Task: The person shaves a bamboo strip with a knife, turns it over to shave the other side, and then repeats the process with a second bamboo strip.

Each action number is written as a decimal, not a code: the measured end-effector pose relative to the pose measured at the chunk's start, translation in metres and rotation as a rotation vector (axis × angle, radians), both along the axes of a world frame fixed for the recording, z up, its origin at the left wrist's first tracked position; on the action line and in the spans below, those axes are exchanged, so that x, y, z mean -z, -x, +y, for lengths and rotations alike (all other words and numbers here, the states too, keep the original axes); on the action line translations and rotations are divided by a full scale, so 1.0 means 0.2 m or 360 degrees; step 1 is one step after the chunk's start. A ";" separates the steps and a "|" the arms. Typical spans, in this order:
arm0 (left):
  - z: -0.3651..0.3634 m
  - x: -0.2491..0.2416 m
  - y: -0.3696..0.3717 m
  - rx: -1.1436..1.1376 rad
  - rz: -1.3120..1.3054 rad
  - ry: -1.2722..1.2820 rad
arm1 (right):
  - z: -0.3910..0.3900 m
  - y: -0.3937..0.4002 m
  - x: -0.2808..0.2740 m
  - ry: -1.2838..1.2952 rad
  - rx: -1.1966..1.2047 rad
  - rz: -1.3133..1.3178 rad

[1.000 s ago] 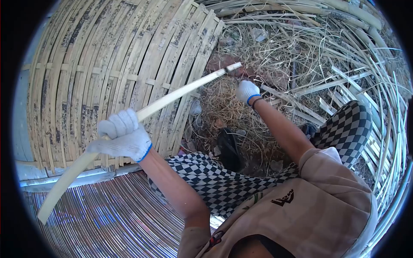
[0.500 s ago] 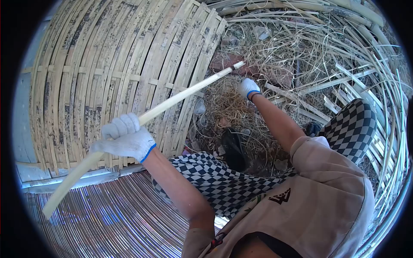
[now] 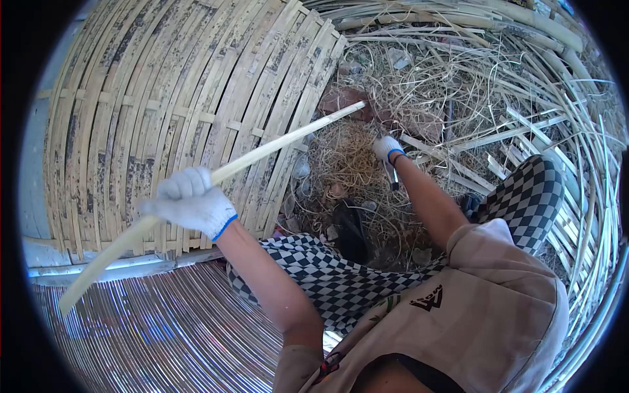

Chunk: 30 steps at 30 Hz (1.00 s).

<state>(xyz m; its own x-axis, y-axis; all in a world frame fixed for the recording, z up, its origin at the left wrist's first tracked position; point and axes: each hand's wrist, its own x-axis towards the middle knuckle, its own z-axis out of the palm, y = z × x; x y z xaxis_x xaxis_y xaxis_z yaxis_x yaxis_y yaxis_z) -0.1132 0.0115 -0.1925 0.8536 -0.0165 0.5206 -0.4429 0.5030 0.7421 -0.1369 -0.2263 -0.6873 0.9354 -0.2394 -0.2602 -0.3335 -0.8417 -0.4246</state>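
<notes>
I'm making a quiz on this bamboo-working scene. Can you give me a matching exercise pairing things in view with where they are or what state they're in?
Things:
1. left hand
2. right hand
3. bamboo strip
4. woven bamboo mat

States:
A. lies flat behind the strip
B. gloved, grips the strip near its lower end
C. long, pale, slanting up to the right
D. gloved, down by the shavings, holds a dark tool

Pairs: 1-B, 2-D, 3-C, 4-A

Outdoor bamboo-weaving workplace

A large woven bamboo panel (image 3: 177, 111) stands beside heaps of split bamboo strips (image 3: 557, 131) and curled shavings (image 3: 347, 157) on bare ground, in sunlight.
</notes>
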 end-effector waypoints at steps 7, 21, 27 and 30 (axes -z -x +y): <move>0.19 -0.10 0.05 -0.0725 0.0148 0.0318 | 0.18 0.34 -0.47 -0.0710 0.0843 0.0119; 1.14 -0.25 0.34 0.0104 -0.0357 0.0577 | -0.26 0.46 -1.49 -0.2672 0.0796 -0.0636; 1.20 -0.20 0.36 0.0637 -0.0475 0.0572 | -0.23 0.55 -1.30 -0.2866 0.0916 -0.0922; 1.22 -0.19 0.38 0.0689 -0.0515 0.0572 | -0.18 0.56 -1.23 -0.2892 0.0993 -0.0950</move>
<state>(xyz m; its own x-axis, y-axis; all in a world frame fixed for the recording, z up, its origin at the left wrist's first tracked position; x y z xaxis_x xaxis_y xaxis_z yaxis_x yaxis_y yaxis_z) -0.1883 0.2560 -0.1536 0.6078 -0.1006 0.7877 -0.3174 0.8785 0.3571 -0.2487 -0.2630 -0.4413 0.8878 -0.3695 -0.2743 0.1236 0.7656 -0.6313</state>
